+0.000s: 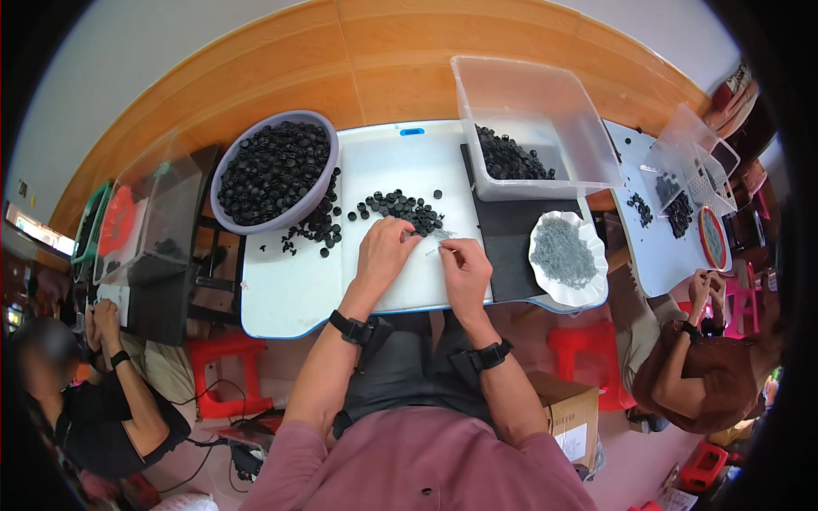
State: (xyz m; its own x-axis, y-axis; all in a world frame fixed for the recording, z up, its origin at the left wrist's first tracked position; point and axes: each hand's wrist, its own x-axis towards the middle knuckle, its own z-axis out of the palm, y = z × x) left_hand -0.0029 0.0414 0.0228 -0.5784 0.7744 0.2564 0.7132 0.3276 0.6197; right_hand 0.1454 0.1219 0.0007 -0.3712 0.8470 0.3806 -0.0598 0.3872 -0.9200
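At table (290, 298) front edge: left hand (383, 251) curled over small black cap, contents hidden; right hand (464, 268) pinching thin grey pin, long axis toward 10 o'clock. Loose caps (400, 204) at 12, nearer left hand.

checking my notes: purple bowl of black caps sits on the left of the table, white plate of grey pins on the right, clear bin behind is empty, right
Not quite: the head view shows the clear bin holds a pile of black caps, so it is not empty. The purple bowl on the left and the white plate on the right are as you say.
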